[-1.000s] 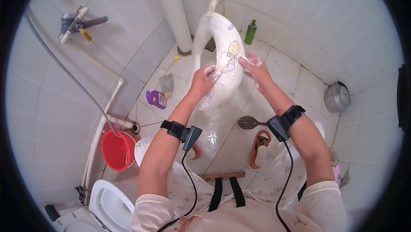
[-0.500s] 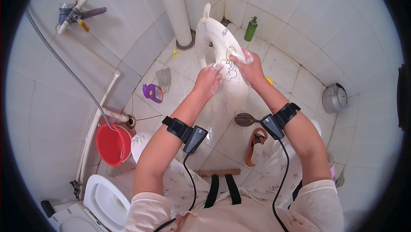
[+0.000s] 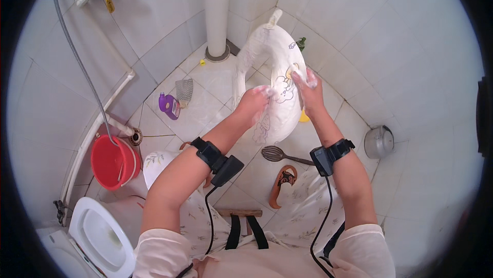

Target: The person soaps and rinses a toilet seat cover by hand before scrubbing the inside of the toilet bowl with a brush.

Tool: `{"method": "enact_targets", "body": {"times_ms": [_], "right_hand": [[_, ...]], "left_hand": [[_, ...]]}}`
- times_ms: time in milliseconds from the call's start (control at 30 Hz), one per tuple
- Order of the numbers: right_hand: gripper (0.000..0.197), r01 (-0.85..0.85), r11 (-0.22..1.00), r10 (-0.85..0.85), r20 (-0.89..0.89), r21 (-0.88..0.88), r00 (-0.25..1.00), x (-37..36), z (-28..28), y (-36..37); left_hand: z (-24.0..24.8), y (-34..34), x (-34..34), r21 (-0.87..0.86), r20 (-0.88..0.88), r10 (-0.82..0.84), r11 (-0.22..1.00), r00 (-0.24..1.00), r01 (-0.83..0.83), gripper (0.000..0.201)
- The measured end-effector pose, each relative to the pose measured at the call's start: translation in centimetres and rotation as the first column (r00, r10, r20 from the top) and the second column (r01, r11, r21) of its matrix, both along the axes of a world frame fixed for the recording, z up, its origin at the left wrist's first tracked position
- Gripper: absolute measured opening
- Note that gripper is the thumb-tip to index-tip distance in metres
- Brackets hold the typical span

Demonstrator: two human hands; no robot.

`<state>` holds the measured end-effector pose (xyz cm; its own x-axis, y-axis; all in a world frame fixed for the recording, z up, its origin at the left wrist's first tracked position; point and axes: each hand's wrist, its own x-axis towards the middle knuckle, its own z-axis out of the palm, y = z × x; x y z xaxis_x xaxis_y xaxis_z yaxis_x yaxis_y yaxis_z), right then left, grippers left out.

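A white ring-shaped toilet seat pad (image 3: 287, 54) with a cloud print and a small tab at its far end is held up in front of me. My left hand (image 3: 254, 104) pinches its inner rim, with the fingers closed and suds on them. On the outer edge, my right hand (image 3: 312, 92) grips the pad with the thumb on the printed face; foam covers these fingers too. Its remaining fingers are partly hidden behind the pad. Black straps with small boxes and cables circle both forearms.
A purple bottle (image 3: 169, 106), a grey mesh cloth (image 3: 184, 91) and a green pump bottle (image 3: 301, 43) are on the tiled floor. Nearer are a slotted spoon-like tool (image 3: 273, 153), a red bucket (image 3: 102, 167) and a toilet (image 3: 82, 221). A metal kettle (image 3: 379, 142) stands right.
My view has shifted, so the room's things appear moved leftward. The pad has turned to show more of its ring and hole. Both hands still hold it, the right one a little lower.
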<state>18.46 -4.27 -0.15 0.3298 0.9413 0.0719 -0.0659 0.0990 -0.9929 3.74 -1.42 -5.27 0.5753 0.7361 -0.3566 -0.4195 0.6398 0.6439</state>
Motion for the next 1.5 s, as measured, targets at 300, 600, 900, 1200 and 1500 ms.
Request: {"method": "enact_targets", "body": {"times_ms": [300,600,900,1200,1500], "right_hand": [[0.029,-0.016,0.999,0.017,-0.012,0.051,1.000,-0.5,0.8,0.3],[0.025,-0.039,0.998,0.038,0.017,0.058,0.999,-0.4,0.9,0.1],[0.023,0.038,0.999,-0.037,-0.044,0.018,0.998,-0.2,0.9,-0.1],[0.028,0.009,0.998,-0.010,0.009,0.063,1.000,0.3,0.7,-0.2],[0.030,-0.093,0.940,0.112,0.040,-0.329,0.993,0.8,2.8,0.1]], "left_hand": [[2.3,-0.6,-0.5,0.177,0.028,-0.067,0.982,0.997,0.061,0.022],[1.6,-0.2,0.0,0.183,0.020,-0.023,0.983,1.000,0.019,0.022],[2.2,0.0,0.3,0.111,0.089,-0.078,0.992,0.993,0.068,0.027],[2.3,0.2,0.4,0.162,0.046,-0.048,0.986,0.998,0.040,0.030],[1.1,-0.7,0.3,0.623,-0.409,-0.007,0.729,0.913,0.284,0.028]]}}
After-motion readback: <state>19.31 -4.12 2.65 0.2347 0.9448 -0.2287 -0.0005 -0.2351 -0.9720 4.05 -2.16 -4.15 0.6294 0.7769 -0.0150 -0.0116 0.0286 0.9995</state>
